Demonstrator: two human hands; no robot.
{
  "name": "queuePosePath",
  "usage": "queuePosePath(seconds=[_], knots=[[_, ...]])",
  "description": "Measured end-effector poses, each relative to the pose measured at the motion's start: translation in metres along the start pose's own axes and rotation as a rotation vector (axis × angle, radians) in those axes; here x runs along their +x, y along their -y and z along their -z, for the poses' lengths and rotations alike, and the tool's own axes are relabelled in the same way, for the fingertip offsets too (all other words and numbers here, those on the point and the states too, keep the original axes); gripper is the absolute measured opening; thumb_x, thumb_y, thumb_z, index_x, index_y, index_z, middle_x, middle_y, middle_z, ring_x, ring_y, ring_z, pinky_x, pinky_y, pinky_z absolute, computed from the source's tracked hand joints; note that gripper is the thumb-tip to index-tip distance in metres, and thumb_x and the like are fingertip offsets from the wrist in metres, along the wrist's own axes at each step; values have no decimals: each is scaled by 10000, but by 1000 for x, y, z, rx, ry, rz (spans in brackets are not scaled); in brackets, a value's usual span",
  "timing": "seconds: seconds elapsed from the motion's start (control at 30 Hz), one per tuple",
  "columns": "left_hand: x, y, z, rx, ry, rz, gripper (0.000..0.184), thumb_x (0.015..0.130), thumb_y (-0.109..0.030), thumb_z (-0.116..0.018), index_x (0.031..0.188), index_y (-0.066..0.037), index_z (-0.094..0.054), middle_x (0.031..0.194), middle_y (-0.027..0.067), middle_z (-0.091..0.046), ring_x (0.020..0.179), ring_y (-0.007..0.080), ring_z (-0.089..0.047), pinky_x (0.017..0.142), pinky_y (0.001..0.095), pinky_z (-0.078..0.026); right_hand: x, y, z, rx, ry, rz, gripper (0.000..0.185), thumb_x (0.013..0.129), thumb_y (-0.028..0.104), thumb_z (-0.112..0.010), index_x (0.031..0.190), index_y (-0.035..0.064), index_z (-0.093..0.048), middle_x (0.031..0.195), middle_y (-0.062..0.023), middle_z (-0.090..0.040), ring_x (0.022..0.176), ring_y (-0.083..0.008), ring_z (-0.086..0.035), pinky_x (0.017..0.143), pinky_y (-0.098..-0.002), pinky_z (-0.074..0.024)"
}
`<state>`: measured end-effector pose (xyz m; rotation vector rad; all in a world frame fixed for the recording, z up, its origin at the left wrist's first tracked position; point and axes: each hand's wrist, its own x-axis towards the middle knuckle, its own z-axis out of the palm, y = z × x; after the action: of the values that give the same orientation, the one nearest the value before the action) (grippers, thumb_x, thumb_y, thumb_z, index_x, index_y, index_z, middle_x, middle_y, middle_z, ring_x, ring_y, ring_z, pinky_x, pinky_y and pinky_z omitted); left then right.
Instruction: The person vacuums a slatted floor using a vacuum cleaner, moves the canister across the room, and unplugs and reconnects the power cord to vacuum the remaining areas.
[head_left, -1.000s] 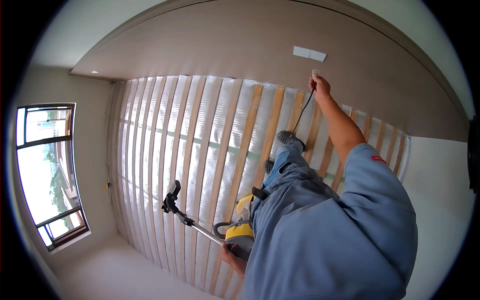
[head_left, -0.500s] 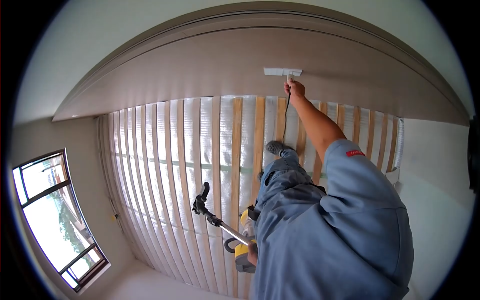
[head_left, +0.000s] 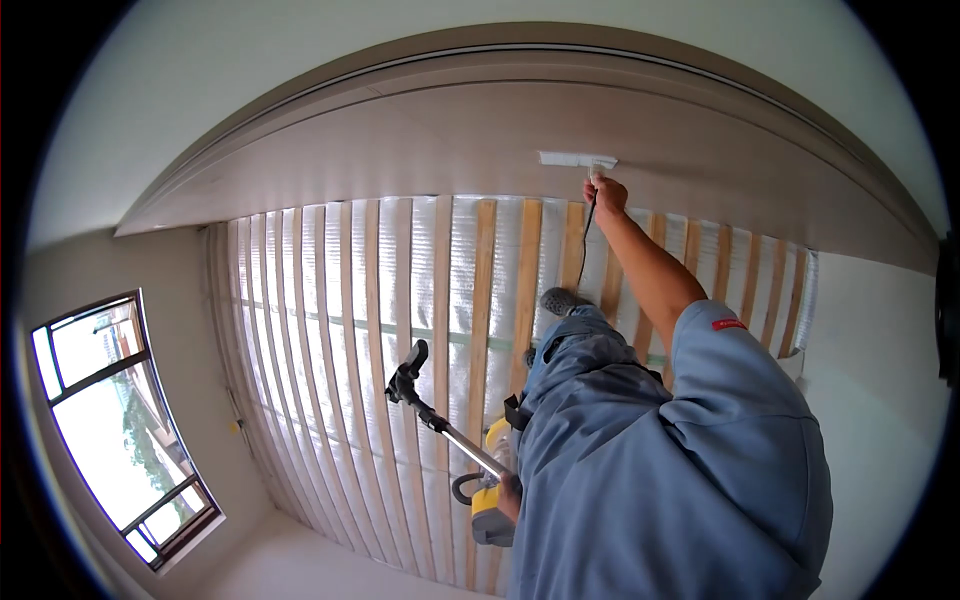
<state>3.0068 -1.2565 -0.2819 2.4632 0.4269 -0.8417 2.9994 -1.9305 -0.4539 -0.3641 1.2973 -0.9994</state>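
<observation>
Up at the brown wall panel, my right hand (head_left: 607, 195) is closed on a pale plug (head_left: 596, 174), which meets the lower right edge of a white socket plate (head_left: 575, 159). From the plug a dark cord (head_left: 587, 235) hangs toward my shoes. My left hand (head_left: 510, 497), partly hidden by my blue shirt, is wrapped round the metal tube (head_left: 473, 450) of a vacuum cleaner. The tube ends in a black floor head (head_left: 408, 370). Beside my left hand is the yellow and grey vacuum body (head_left: 490, 515), partly covered by the tube and my clothing.
Wooden battens (head_left: 480, 290) run in rows over silvery foil on the floor. My shoe (head_left: 563, 301) is near the panel, among the battens. A dark-framed window (head_left: 125, 420) stands at the left, and a pale wall (head_left: 865, 350) at the right.
My right hand has brought the plug up to the socket plate, from a small gap below it. The view has turned, and the vacuum tube appears farther right.
</observation>
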Motion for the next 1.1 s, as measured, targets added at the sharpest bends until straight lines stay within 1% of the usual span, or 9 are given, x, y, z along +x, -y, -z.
queuePosePath(seconds=[0.1,0.23,0.3,0.4,0.5,0.67,0.8,0.97,1.1], knots=[[-7,-11,0,166,-38,-221,535,979,-485,-539,884,6,-729,744,123,-680,696,198,-615,682,356,-471,6,3,-6,-25,-75,-54,175,977,135,-603,912,-24,-575,776,-102,-630,569,-170,-558,529,-311,-488],[-29,-63,4,7,-21,3,533,934,-469,-611,898,49,-727,781,113,-704,736,190,-633,706,324,-477,21,-1,-12,8,-102,-75,189,983,139,-597,916,-35,-566,769,-111,-616,570,-175,-563,556,-322,-519],[-34,-74,-2,-95,-58,112,525,927,-473,-617,895,38,-736,782,113,-705,743,179,-634,703,308,-474,9,9,-19,19,-114,-52,262,972,109,-591,773,-36,-502,705,-112,-568,517,-175,-491,450,-310,-383],[-46,-66,1,36,-87,-73,520,920,-475,-623,870,30,-738,787,98,-699,730,169,-622,691,302,-468,1,11,-23,-54,-142,-49,226,979,116,-590,860,-75,-573,754,-128,-608,553,-170,-525,539,-309,-506],[-46,-64,-4,-202,-81,240,467,905,-445,-656,835,11,-729,760,60,-662,680,154,-581,657,290,-451,18,7,-15,-65,-107,-58,217,979,118,-596,920,-90,-583,782,-135,-621,580,-163,-546,574,-320,-537],[-54,-54,5,-427,-88,277,377,891,-324,-705,754,25,-671,685,41,-602,591,125,-525,561,286,-413,44,-5,8,-101,31,-81,206,993,130,-569,1046,-67,-600,907,-142,-649,712,-200,-609,750,-344,-558],[-51,-20,7,-608,-92,350,303,871,-268,-715,768,14,-678,667,26,-587,563,108,-513,527,273,-400,58,-3,29,-184,175,-116,353,998,312,-579,1197,21,-599,1069,-106,-669,940,-211,-634,891,-365,-511],[-43,12,28,-735,-79,328,297,863,-265,-714,777,18,-685,691,23,-607,575,111,-523,534,284,-403,62,10,30,-796,-210,-7,606,967,480,-537,1213,-72,-585,1126,-191,-666,1018,-327,-646,929,-415,-492],[-19,45,57,-610,-79,305,348,837,-301,-721,842,47,-727,722,47,-652,662,119,-565,621,305,-449,-12,-32,21,-1324,-253,504,510,975,415,-531,1142,-59,-616,1048,-194,-680,931,-314,-668,815,-409,-536]])
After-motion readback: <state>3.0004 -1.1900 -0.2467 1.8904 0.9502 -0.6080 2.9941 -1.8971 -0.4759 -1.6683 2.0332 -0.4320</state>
